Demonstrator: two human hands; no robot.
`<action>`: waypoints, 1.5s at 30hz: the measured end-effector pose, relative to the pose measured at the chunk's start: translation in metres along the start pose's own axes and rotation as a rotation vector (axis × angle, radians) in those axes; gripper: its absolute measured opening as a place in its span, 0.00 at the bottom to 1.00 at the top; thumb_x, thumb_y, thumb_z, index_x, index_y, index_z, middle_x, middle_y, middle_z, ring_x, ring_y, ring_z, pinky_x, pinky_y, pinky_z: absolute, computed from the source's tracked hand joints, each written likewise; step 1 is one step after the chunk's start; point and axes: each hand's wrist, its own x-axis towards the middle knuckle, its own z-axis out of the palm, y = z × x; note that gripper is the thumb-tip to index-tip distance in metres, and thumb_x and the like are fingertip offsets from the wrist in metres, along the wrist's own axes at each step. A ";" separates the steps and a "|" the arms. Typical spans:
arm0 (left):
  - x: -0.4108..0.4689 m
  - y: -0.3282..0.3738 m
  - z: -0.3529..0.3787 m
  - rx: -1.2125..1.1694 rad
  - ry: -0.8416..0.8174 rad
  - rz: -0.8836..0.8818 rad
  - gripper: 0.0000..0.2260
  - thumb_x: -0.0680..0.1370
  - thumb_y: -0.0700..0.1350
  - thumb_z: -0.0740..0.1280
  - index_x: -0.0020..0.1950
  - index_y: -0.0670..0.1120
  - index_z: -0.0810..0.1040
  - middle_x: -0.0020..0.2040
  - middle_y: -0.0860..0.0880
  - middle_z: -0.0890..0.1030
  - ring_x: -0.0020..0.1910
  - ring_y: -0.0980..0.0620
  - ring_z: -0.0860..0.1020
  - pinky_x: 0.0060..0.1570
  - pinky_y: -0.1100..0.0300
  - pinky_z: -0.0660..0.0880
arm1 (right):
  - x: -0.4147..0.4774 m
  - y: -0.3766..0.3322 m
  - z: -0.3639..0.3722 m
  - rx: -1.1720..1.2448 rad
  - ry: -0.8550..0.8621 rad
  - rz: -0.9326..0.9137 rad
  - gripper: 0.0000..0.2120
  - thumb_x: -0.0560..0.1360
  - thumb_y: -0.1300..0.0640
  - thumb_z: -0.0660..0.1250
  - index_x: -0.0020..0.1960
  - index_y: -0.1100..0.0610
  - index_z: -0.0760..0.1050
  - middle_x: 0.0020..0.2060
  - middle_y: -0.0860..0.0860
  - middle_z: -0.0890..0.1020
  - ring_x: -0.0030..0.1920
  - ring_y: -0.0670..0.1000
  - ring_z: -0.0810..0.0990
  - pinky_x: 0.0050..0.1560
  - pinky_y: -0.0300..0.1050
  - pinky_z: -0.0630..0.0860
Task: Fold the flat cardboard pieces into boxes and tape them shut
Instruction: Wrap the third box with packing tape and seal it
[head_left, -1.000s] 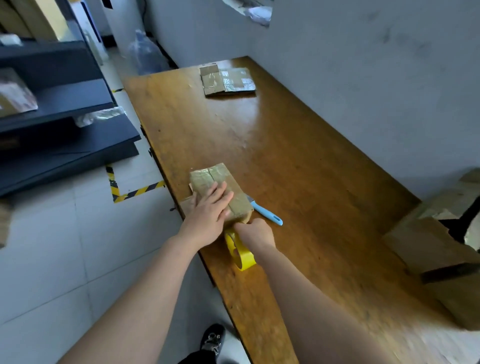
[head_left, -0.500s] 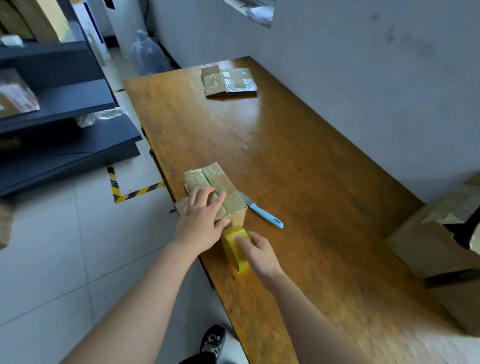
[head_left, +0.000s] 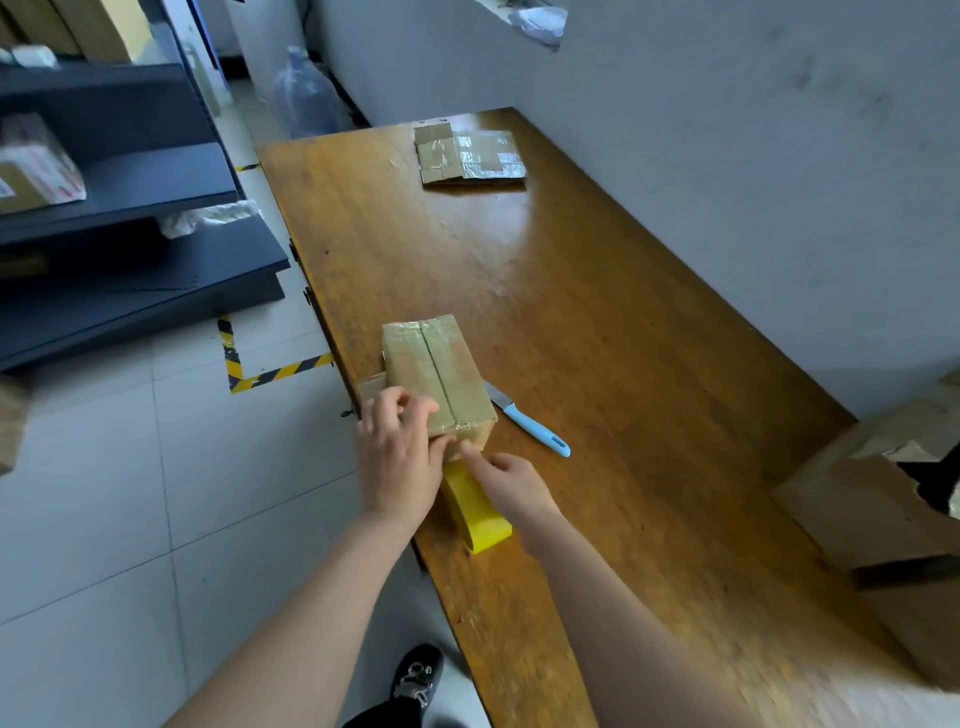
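The left hand (head_left: 397, 457) grips the near left corner of the box (head_left: 436, 371), its fingers bent over the top and its thumb along the near edge. The right hand (head_left: 511, 486) reaches in from the right with its forefinger stretched out, the tip touching the near end of the box just beside the left thumb. Its other fingers are tucked under, and I cannot tell whether they hold the tape roll (head_left: 480, 512). This yellow roll stands on its edge on the table (head_left: 623, 322), just behind the box and partly under the right hand.

The box sits near the left edge of the table, closed, with shiny tape along the middle seam on top. A knife (head_left: 535, 428) with a blue handle lies just to the right of the box. A flat cardboard piece (head_left: 467, 156) lies well apart at the far end. A bigger torn box (head_left: 878, 514) rests on the right side of the table. Dark shelves (head_left: 130, 249) stand on the left over the tiled floor.
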 end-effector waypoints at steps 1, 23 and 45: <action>-0.001 0.003 0.000 -0.034 0.026 -0.013 0.15 0.65 0.39 0.79 0.46 0.42 0.78 0.51 0.39 0.75 0.50 0.38 0.74 0.43 0.45 0.76 | 0.002 0.004 -0.003 0.031 0.057 -0.027 0.19 0.77 0.35 0.58 0.45 0.50 0.72 0.40 0.44 0.75 0.41 0.45 0.74 0.34 0.39 0.69; -0.023 0.003 0.011 -0.301 0.009 -0.125 0.21 0.76 0.33 0.67 0.68 0.48 0.76 0.50 0.46 0.71 0.46 0.55 0.70 0.44 0.70 0.72 | 0.047 0.024 -0.025 -0.305 0.519 -0.212 0.13 0.77 0.61 0.61 0.61 0.58 0.68 0.55 0.55 0.76 0.41 0.49 0.72 0.40 0.42 0.69; -0.031 0.003 0.024 -1.269 -0.524 -0.961 0.36 0.65 0.50 0.79 0.69 0.55 0.66 0.63 0.49 0.76 0.59 0.44 0.78 0.38 0.56 0.81 | 0.032 -0.030 -0.001 -0.661 0.442 -0.648 0.28 0.71 0.45 0.73 0.68 0.48 0.69 0.48 0.46 0.68 0.38 0.48 0.73 0.29 0.36 0.66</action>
